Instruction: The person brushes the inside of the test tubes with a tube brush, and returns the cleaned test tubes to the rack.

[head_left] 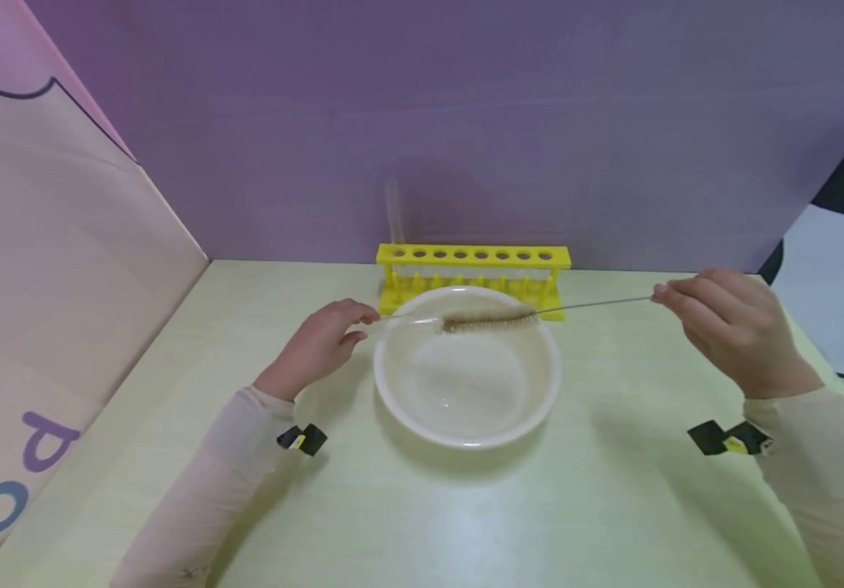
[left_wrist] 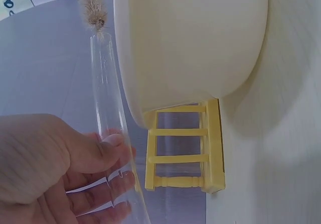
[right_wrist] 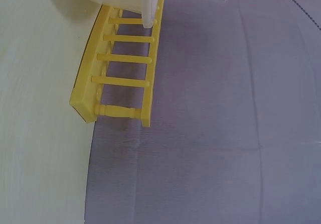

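Observation:
My left hand (head_left: 319, 347) grips a clear glass test tube (left_wrist: 108, 83) between thumb and fingers. It lies roughly level over the left rim of a white bowl (head_left: 467, 443). At the tube's mouth is the tip of a test tube brush (head_left: 488, 318) with tan bristles, which spans the bowl's far part; the bristles are outside the tube. Off to the right, my right hand (head_left: 741, 331) pinches the end of the brush's thin wire handle (head_left: 598, 305). The right wrist view shows neither that hand nor the brush.
Just behind the bowl stands a yellow test tube rack (head_left: 473, 255), partly hidden by it. Another test tube (head_left: 394, 212) stands upright in its leftmost hole. A purple backdrop (head_left: 466, 122) rises behind the pale table (head_left: 392, 523), and a printed panel (head_left: 46, 245) borders the left.

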`<action>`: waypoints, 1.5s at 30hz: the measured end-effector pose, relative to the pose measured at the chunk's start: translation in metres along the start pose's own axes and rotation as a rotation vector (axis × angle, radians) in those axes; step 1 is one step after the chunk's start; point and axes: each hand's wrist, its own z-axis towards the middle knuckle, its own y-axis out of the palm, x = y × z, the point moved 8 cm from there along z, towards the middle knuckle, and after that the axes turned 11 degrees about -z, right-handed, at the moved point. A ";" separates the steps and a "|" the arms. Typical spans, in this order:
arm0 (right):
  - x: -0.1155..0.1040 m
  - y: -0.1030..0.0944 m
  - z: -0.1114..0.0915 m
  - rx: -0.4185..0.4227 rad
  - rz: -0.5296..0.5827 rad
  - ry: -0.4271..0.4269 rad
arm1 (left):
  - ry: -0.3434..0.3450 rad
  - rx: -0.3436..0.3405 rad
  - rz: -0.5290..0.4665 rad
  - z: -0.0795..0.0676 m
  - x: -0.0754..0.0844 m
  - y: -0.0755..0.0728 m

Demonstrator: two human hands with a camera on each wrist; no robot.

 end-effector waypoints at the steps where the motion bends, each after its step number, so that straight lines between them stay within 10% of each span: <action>1: 0.000 0.000 0.000 0.004 0.001 0.001 | 0.003 0.000 0.000 0.000 0.001 0.000; 45: 0.001 0.001 -0.011 0.040 -0.013 0.026 | 0.044 0.018 -0.054 0.003 0.012 0.005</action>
